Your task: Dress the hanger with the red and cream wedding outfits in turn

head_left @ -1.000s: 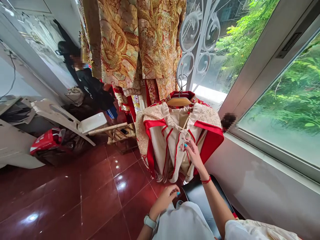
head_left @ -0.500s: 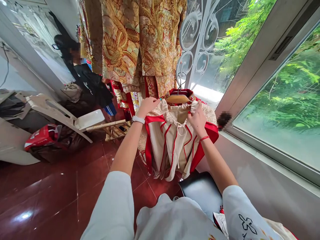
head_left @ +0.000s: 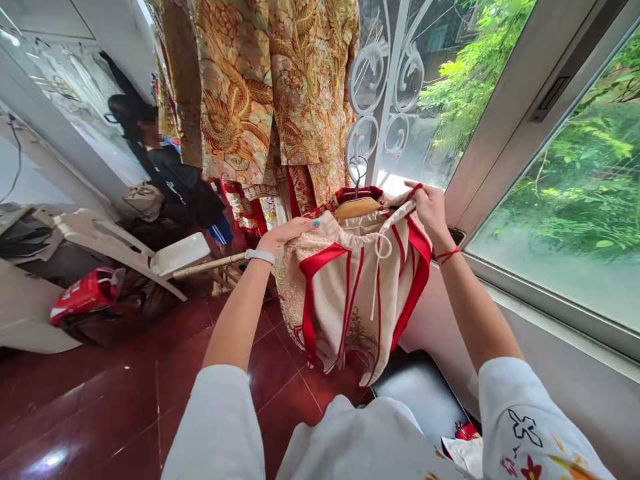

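A cream skirt (head_left: 330, 300) with red trim and a gathered drawstring waistband hangs stretched between my hands. My left hand (head_left: 287, 232) holds the waistband's left end, fingers lying over the top, thumb hidden. At the other end, my right hand (head_left: 429, 207) is closed on the waistband with one finger pointing out. From the middle of the waist dangles a tied cord (head_left: 383, 247). Just behind the waistband is a wooden hanger (head_left: 357, 208) with a metal hook, inside a red-collared garment (head_left: 345, 193) that the skirt mostly covers.
Gold embroidered garments (head_left: 235, 100) hang ahead. On the right is a window (head_left: 575, 220) with a sill; a dark stool (head_left: 425, 387) stands below it. To the left are a bamboo frame (head_left: 215, 267), a white chair (head_left: 183, 253), a red bag (head_left: 87, 293) and a person (head_left: 175, 173) in black.
My hands have moved apart, pulling the waistband wider. My right hand has gone right and the skirt's right side has lifted; my left hand is slightly lower and further left.
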Tool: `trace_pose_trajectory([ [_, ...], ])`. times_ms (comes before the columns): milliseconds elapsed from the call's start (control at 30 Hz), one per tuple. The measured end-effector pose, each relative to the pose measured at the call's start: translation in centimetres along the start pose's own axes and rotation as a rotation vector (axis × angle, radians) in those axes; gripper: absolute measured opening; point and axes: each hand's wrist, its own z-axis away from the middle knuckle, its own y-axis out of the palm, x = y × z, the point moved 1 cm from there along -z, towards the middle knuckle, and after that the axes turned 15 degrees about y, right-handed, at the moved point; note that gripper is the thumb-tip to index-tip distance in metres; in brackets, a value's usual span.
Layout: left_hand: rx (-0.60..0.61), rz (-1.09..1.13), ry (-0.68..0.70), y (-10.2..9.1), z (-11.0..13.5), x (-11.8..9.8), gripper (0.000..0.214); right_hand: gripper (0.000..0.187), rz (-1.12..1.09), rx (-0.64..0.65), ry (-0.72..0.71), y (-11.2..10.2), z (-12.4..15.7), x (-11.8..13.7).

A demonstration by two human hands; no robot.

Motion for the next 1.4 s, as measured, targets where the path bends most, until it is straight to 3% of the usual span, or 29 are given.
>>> trace_pose_trajectory([
  [100, -0.131, 0.101, 0.056, 1.0, 0.6, 0.6, 0.061, 0.042, 0.004, -0.055, 0.005, -0.5, -1.1, 1.2],
  [233, -0.359, 0.071, 0.164, 2.8, 0.6, 1.1, 0.049, 0.04, 0.06, -0.053, -0.112, -1.7, -1.0, 2.8],
  [367, -0.605, -0.25, 0.283, 5.1, 1.2, 0.2, 0.019, 0.036, 0.127, 0.012, -0.193, -2.2, -0.6, 3.6],
  [467, -0.697, -0.484, 0.359, 6.5, 2.0, -0.6, 0.012, 0.036, 0.169, 0.125, -0.17, -2.5, 0.8, 2.4],
  [567, -0.652, -0.555, 0.365, 6.7, 2.4, -0.8, 0.018, 0.052, 0.227, 0.15, -0.133, -3.5, 3.8, -0.9],
  [667, -0.575, -0.579, 0.347, 5.7, 2.4, -0.2, 0.022, 0.075, 0.41, 0.008, -0.102, -4.6, 6.7, -5.2],
  [767, -0.471, -0.571, 0.33, 4.8, 2.0, 0.5, 0.03, 0.072, 0.567, -0.117, -0.051, -4.8, 7.5, -8.2],
  [867, -0.395, -0.544, 0.31, 4.0, 1.5, 1.1, 0.036, 0.072, 0.492, -0.104, -0.036, -5.2, 5.6, -8.7],
  [967, -0.396, -0.527, 0.305, 3.2, 1.1, 1.5, 0.037, 0.072, 0.449, 0.121, -0.088, -6.6, 2.4, -7.5],
  [1033, -0.425, -0.513, 0.306, 2.8, 0.8, 1.8, 0.035, 0.065, 0.435, 0.206, -0.121, -7.7, 0.4, -6.5],
  [1200, -0.545, -0.502, 0.302, 2.8, 0.7, 2.2, 0.03, 0.05, 0.321, 0.068, -0.095, -8.3, -2.5, -6.2],
  [1267, -0.542, -0.502, 0.316, 2.9, 0.9, 2.2, 0.03, 0.044, 0.349, 0.208, 0.014, -8.4, -2.8, -6.9],
  [1333, -0.508, -0.51, 0.321, 3.0, 1.2, 2.0, 0.03, 0.043, 0.389, 0.481, 0.106, -9.0, -2.8, -7.1],
  [1400, -0.475, -0.524, 0.317, 3.1, 1.3, 2.0, 0.031, 0.055, 0.404, 0.668, 0.112, -9.7, -2.6, -5.9],
])
